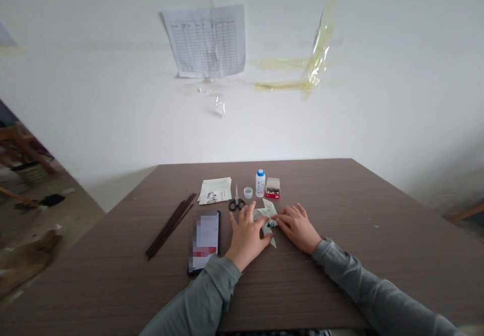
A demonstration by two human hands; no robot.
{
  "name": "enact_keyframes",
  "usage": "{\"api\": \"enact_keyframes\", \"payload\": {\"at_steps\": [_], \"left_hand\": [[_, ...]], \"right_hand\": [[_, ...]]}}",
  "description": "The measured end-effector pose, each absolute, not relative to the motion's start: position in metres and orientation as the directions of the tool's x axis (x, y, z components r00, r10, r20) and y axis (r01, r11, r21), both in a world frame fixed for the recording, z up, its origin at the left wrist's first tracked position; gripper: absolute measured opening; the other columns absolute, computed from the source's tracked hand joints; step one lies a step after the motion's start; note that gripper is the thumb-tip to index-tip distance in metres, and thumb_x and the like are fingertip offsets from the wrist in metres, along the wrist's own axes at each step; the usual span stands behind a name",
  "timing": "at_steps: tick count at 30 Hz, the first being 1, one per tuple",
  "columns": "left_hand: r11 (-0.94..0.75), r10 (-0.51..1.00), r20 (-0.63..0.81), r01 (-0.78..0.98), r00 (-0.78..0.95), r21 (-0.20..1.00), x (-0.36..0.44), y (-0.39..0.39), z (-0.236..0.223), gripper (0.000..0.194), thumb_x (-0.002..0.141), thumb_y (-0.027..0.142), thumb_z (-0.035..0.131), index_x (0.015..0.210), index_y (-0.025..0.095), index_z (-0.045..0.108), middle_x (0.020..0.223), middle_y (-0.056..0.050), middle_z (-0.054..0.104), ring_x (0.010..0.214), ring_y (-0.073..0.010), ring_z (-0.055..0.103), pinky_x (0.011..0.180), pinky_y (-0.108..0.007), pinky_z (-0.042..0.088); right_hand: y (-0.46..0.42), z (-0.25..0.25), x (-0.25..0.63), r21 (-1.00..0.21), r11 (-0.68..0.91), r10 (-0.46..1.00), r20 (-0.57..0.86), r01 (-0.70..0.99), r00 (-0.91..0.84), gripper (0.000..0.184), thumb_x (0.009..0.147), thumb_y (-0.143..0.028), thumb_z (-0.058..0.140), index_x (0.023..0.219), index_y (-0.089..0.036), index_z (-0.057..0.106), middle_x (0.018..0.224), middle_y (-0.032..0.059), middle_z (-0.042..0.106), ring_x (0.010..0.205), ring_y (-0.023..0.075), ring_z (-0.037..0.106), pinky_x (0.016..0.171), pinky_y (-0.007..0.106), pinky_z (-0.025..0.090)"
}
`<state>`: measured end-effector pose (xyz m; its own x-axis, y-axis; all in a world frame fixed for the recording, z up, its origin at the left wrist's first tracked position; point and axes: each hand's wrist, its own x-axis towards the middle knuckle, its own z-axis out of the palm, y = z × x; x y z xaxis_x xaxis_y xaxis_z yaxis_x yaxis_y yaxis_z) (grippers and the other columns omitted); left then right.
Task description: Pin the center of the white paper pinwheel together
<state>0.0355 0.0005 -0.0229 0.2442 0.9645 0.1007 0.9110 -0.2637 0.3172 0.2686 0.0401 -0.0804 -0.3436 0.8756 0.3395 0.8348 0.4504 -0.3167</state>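
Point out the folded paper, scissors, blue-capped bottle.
Folded paper (269,223): head view, dark-green print near its middle.
Scissors (236,199): head view, where blades meet handles.
Blue-capped bottle (260,184): head view, labelled white body.

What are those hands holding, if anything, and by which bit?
A folded paper pinwheel: the left hand is at its left side, and the right hand touches near its middle. Whether either really pinches it, I can't tell.
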Motion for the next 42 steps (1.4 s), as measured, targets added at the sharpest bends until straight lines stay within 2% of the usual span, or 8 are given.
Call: {"api": "enact_keyframes", "payload": {"at_steps": [6, 9, 15, 20, 26, 32, 37, 42], "left_hand": [[-0.286, 0.957, 0.131, 0.906, 0.258, 0.311, 0.035, -0.001, -0.024, 0.049, 0.108, 0.030, 0.101, 0.155, 0.040, 0.099, 0.201, -0.015, 0.062, 0.182, -0.0595, 0.057, 0.152, -0.100, 0.036], [-0.299, 0.954, 0.117, 0.907, 0.276, 0.298, 0.035, 0.000, -0.023, 0.051, 0.108, 0.031, 0.100, 0.158, 0.042, 0.098, 0.200, -0.014, 0.062, 0.183, -0.0596, 0.056, 0.151, -0.101, 0.035], [-0.291, 0.957, 0.071, 0.919, 0.282, 0.265, 0.035, 0.002, -0.020, 0.053, 0.111, 0.034, 0.097, 0.163, 0.041, 0.095, 0.205, -0.014, 0.057, 0.188, -0.0574, 0.051, 0.153, -0.100, 0.033], [-0.291, 0.957, 0.108, 0.910, 0.270, 0.294, 0.034, 0.001, -0.023, 0.052, 0.107, 0.033, 0.101, 0.159, 0.042, 0.096, 0.198, -0.015, 0.064, 0.185, -0.0578, 0.054, 0.151, -0.100, 0.035], [-0.291, 0.955, 0.144, 0.915, 0.260, 0.278, 0.034, 0.000, -0.028, 0.044, 0.108, 0.032, 0.101, 0.152, 0.035, 0.098, 0.199, -0.017, 0.063, 0.185, -0.0565, 0.054, 0.152, -0.099, 0.035], [-0.297, 0.953, 0.146, 0.903, 0.264, 0.309, 0.032, 0.001, -0.028, 0.042, 0.106, 0.034, 0.102, 0.148, 0.037, 0.100, 0.198, -0.015, 0.064, 0.184, -0.0566, 0.055, 0.152, -0.100, 0.033], [-0.283, 0.959, 0.118, 0.909, 0.259, 0.305, 0.033, -0.002, -0.022, 0.045, 0.108, 0.030, 0.102, 0.152, 0.037, 0.099, 0.200, -0.016, 0.063, 0.184, -0.0584, 0.057, 0.152, -0.100, 0.035], [-0.288, 0.958, 0.099, 0.912, 0.271, 0.292, 0.034, -0.001, -0.019, 0.048, 0.107, 0.027, 0.102, 0.154, 0.037, 0.098, 0.201, -0.015, 0.062, 0.186, -0.0580, 0.055, 0.153, -0.100, 0.035]], "right_hand": [[0.038, -0.078, 0.265, -0.260, 0.462, 0.865, 0.345, 0.848, -0.365, 0.034, 0.125, -0.030, 0.072, 0.137, -0.043, 0.101, 0.126, 0.0062, 0.092, 0.130, 0.0362, 0.086, 0.148, 0.081, 0.052], [0.037, -0.075, 0.263, -0.251, 0.457, 0.869, 0.332, 0.853, -0.368, 0.032, 0.125, -0.031, 0.072, 0.132, -0.042, 0.101, 0.127, 0.0060, 0.092, 0.131, 0.0373, 0.085, 0.147, 0.079, 0.053], [0.039, -0.074, 0.262, -0.264, 0.440, 0.881, 0.313, 0.858, -0.355, 0.032, 0.125, -0.031, 0.071, 0.127, -0.040, 0.101, 0.126, 0.0063, 0.090, 0.130, 0.0370, 0.083, 0.146, 0.078, 0.054], [0.041, -0.079, 0.264, -0.296, 0.439, 0.879, 0.336, 0.848, -0.338, 0.033, 0.125, -0.032, 0.070, 0.127, -0.042, 0.102, 0.123, 0.0062, 0.089, 0.126, 0.0358, 0.083, 0.144, 0.079, 0.055], [0.039, -0.077, 0.266, -0.320, 0.439, 0.884, 0.323, 0.840, -0.339, 0.035, 0.125, -0.032, 0.070, 0.125, -0.042, 0.104, 0.125, 0.0057, 0.092, 0.127, 0.0368, 0.087, 0.147, 0.082, 0.053], [0.037, -0.073, 0.266, -0.307, 0.437, 0.882, 0.329, 0.845, -0.337, 0.034, 0.122, -0.032, 0.073, 0.123, -0.048, 0.104, 0.123, 0.0041, 0.093, 0.125, 0.0373, 0.088, 0.147, 0.081, 0.055], [0.036, -0.069, 0.265, -0.288, 0.460, 0.871, 0.333, 0.840, -0.362, 0.034, 0.122, -0.031, 0.073, 0.125, -0.045, 0.104, 0.124, 0.0059, 0.092, 0.127, 0.0397, 0.087, 0.146, 0.085, 0.054], [0.039, -0.070, 0.265, -0.271, 0.457, 0.870, 0.336, 0.847, -0.362, 0.030, 0.122, -0.032, 0.074, 0.120, -0.044, 0.102, 0.120, 0.0050, 0.090, 0.125, 0.0386, 0.086, 0.143, 0.082, 0.056]]}}
